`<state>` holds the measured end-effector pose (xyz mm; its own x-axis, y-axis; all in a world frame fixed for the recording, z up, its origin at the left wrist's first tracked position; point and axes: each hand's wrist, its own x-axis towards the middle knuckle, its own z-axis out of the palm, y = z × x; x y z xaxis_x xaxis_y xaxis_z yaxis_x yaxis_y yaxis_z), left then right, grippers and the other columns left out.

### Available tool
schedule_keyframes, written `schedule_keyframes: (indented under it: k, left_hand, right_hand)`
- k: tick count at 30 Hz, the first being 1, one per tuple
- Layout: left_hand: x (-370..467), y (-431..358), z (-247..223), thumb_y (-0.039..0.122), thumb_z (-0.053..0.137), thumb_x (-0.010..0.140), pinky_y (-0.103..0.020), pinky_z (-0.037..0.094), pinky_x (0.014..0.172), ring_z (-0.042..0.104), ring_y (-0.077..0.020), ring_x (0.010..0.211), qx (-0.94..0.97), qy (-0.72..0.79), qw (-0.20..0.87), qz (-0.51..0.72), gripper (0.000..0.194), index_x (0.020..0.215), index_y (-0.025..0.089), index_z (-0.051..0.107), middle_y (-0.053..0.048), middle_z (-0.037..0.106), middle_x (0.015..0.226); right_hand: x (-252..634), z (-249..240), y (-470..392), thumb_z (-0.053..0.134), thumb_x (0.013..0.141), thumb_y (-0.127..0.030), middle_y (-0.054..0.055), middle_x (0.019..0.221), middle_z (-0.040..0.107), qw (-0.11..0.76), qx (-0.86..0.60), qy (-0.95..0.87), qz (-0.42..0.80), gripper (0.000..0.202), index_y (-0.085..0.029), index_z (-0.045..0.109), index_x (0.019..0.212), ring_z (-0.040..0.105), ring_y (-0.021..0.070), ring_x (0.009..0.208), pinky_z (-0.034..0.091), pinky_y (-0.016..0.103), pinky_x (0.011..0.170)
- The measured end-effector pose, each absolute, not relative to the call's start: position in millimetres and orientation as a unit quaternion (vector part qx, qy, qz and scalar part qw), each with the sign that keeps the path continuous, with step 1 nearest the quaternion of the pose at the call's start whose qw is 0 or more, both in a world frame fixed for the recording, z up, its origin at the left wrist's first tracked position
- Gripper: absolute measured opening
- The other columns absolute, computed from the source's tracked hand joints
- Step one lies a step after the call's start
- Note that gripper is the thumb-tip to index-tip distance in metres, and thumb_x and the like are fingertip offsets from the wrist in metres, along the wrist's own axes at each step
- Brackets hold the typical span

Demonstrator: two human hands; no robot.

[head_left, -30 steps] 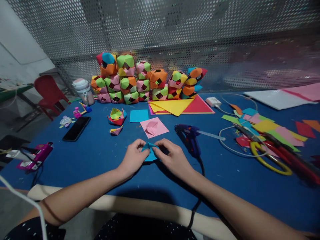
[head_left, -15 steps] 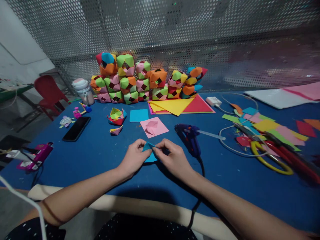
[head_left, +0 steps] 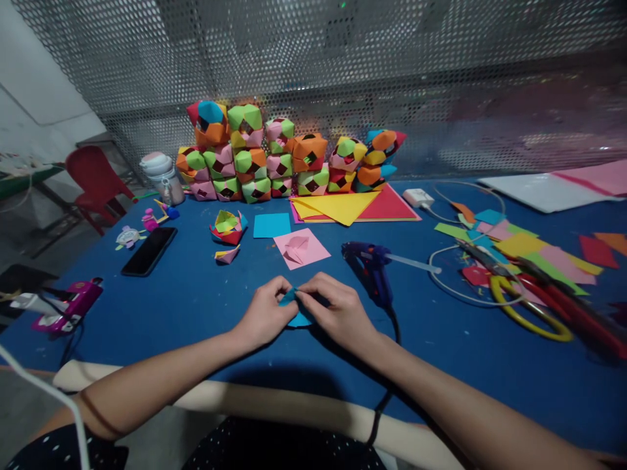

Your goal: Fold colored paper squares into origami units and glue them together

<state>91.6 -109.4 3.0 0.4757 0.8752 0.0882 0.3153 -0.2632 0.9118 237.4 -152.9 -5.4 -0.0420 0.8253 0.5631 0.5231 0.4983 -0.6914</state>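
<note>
A small blue paper (head_left: 300, 318), partly folded, is pinched between both hands above the table. My left hand (head_left: 267, 310) grips its left side with thumb and fingers. My right hand (head_left: 337, 303) presses its upper right part, fingertips close to the left thumb. Much of the paper is hidden behind the fingers. Just beyond the hands lies a pink paper square (head_left: 313, 245) with a folded pink piece (head_left: 296, 249) on it. A flat blue paper square (head_left: 272, 225) is behind that. To the right rests a blue glue gun (head_left: 369, 258) with a clear glue stick in it.
Folded paper balls (head_left: 251, 165) stand stacked at the back beside a bottle (head_left: 160, 176). Scissors (head_left: 529, 313) and paper scraps (head_left: 529, 245) lie right. A phone (head_left: 149, 252), a partly built paper ball (head_left: 228, 227) and a purple power strip (head_left: 73, 303) are left.
The fingers have shifted over the blue paper, and its raised top point is now folded lower. Both hands remain in nearly the same place.
</note>
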Motion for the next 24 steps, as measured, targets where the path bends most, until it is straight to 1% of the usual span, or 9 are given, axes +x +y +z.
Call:
schedule_keyframes:
  k: [5, 7, 9, 11, 13, 16, 18, 21, 24]
  left_hand:
    - [92, -110, 2, 0.013, 0.05, 0.067, -0.02, 0.029, 0.055, 0.036, -0.0094, 0.058, 0.735, 0.399, 0.449, 0.315, 0.004, 0.066, 0.016, 0.049, 0.006, 0.04, 0.059]
    - [92, -109, 4, 0.013, 0.051, 0.067, -0.02, 0.031, 0.056, 0.038, -0.0095, 0.059, 0.722, 0.404, 0.458, 0.325, 0.003, 0.068, 0.016, 0.049, 0.005, 0.043, 0.06]
    - [92, -108, 7, 0.015, 0.052, 0.068, -0.02, 0.033, 0.057, 0.041, -0.0098, 0.061, 0.698, 0.418, 0.468, 0.346, 0.003, 0.07, 0.016, 0.05, 0.005, 0.046, 0.063]
    - [93, -107, 8, 0.016, 0.053, 0.068, -0.02, 0.035, 0.059, 0.044, -0.0102, 0.063, 0.674, 0.43, 0.474, 0.37, 0.004, 0.071, 0.016, 0.051, 0.004, 0.049, 0.065]
    - [93, -105, 9, 0.015, 0.053, 0.068, -0.02, 0.037, 0.06, 0.046, -0.0105, 0.065, 0.665, 0.433, 0.477, 0.378, 0.004, 0.072, 0.016, 0.052, 0.004, 0.05, 0.067]
    - [92, -103, 9, 0.013, 0.052, 0.067, -0.02, 0.037, 0.061, 0.047, -0.0108, 0.065, 0.683, 0.421, 0.477, 0.36, 0.008, 0.073, 0.015, 0.057, 0.003, 0.053, 0.067]
    - [92, -103, 8, 0.014, 0.052, 0.067, -0.02, 0.037, 0.06, 0.047, -0.0106, 0.064, 0.682, 0.42, 0.482, 0.355, 0.008, 0.072, 0.015, 0.058, 0.003, 0.053, 0.066]
    - [92, -101, 7, 0.015, 0.054, 0.066, -0.019, 0.036, 0.055, 0.045, -0.0096, 0.059, 0.636, 0.441, 0.508, 0.378, 0.007, 0.072, 0.016, 0.056, 0.005, 0.052, 0.064]
    - [92, -101, 6, 0.016, 0.055, 0.065, -0.019, 0.034, 0.052, 0.044, -0.0088, 0.056, 0.595, 0.462, 0.52, 0.404, 0.007, 0.072, 0.016, 0.055, 0.005, 0.051, 0.063]
  right_hand:
    - [238, -3, -155, 0.051, 0.085, -0.019, 0.003, 0.07, 0.059, 0.504, -0.48, -0.704, 0.142, 0.013, -0.018, 0.062, 0.078, 0.055, 0.0144, 0.064, 0.044, 0.027, 0.06]
    - [238, -2, -154, 0.054, 0.083, -0.021, 0.004, 0.073, 0.06, 0.505, -0.486, -0.7, 0.137, 0.009, -0.017, 0.062, 0.083, 0.055, 0.0146, 0.065, 0.044, 0.027, 0.061]
    - [239, -3, -153, 0.057, 0.082, -0.023, 0.004, 0.075, 0.06, 0.5, -0.502, -0.692, 0.136, 0.01, -0.016, 0.062, 0.087, 0.056, 0.0148, 0.066, 0.045, 0.027, 0.062]
    - [239, -6, -151, 0.056, 0.082, -0.024, 0.003, 0.071, 0.061, 0.488, -0.522, -0.688, 0.129, 0.009, -0.017, 0.061, 0.081, 0.056, 0.0146, 0.064, 0.044, 0.027, 0.06]
    - [239, -9, -149, 0.053, 0.084, -0.022, 0.002, 0.065, 0.061, 0.472, -0.535, -0.691, 0.12, 0.016, -0.018, 0.06, 0.071, 0.056, 0.0145, 0.061, 0.042, 0.027, 0.059]
    - [240, -11, -149, 0.052, 0.084, -0.023, 0.003, 0.064, 0.062, 0.462, -0.534, -0.699, 0.108, 0.019, -0.018, 0.06, 0.068, 0.056, 0.0149, 0.06, 0.042, 0.027, 0.059]
    - [241, -8, -149, 0.052, 0.084, -0.025, 0.003, 0.067, 0.064, 0.471, -0.533, -0.692, 0.125, 0.018, -0.018, 0.062, 0.071, 0.057, 0.0153, 0.062, 0.043, 0.027, 0.061]
    - [242, -2, -150, 0.049, 0.086, -0.029, 0.003, 0.072, 0.065, 0.49, -0.547, -0.655, 0.177, 0.02, -0.018, 0.062, 0.076, 0.058, 0.0152, 0.065, 0.044, 0.026, 0.06]
    - [241, -1, -150, 0.049, 0.086, -0.03, 0.002, 0.069, 0.063, 0.483, -0.554, -0.646, 0.206, 0.021, -0.018, 0.062, 0.074, 0.056, 0.0144, 0.062, 0.043, 0.026, 0.058]
